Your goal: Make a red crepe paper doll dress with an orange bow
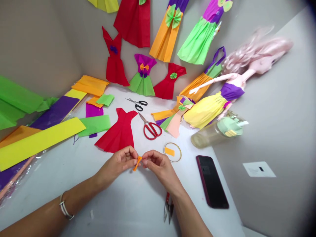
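Note:
Between my two hands, above the front of the white table, is a small pleated strip of orange paper. The thumb and fingers of my left hand pinch its left side. My right hand pinches it near the upper right end. Just beyond my hands lies a red paper dress. Red-handled scissors and black-handled scissors rest behind it. To the right, a flat orange paper piece lies inside a thin bangle. Small thread snips lie partly under my right wrist.
Coloured paper strips cover the left side. Several paper dresses stand or hang along the back wall. On the right are a doll, a bottle and a phone. A white card is at the far right.

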Motion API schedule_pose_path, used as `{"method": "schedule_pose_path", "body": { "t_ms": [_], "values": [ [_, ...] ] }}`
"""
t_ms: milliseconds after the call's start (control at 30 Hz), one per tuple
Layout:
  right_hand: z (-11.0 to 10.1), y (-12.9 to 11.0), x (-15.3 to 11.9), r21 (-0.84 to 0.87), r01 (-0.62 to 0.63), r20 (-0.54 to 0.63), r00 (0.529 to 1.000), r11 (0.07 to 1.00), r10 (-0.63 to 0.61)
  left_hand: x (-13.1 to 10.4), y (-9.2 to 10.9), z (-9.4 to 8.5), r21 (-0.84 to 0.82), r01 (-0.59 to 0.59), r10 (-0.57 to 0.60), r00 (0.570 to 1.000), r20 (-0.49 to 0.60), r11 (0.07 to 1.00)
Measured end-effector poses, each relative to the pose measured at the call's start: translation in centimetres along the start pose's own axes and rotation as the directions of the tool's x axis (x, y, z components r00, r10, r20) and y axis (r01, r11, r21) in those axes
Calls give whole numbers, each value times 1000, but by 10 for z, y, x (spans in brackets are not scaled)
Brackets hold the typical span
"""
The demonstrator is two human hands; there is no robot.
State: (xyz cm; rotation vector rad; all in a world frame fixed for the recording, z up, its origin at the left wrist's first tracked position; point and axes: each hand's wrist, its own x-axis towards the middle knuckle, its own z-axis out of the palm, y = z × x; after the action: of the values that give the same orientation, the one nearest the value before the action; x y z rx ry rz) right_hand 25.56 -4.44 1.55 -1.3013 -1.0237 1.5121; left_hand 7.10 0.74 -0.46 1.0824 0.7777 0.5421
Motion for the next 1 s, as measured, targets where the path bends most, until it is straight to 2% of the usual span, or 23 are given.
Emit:
{"method": "schedule_pose_path", "body": {
  "t_ms": [200,500,767,1000],
  "values": [
    [2,6,0,-36,17,-32,999,999,-18,-5,-3,8,153,-40,50,997,-64,987],
    [2,10,0,-82,39,-63,997,996,-44,-6,0,13,228,-87,114,988,-108,970],
    [2,9,-2,-123,45,-73,996,991,-54,-6,-1,13,229,-83,112,987,-117,970],
    [2,7,-1,-140,39,-86,995,989,-52,-8,0,10,210,-94,112,991,-77,973]
  ]
}}
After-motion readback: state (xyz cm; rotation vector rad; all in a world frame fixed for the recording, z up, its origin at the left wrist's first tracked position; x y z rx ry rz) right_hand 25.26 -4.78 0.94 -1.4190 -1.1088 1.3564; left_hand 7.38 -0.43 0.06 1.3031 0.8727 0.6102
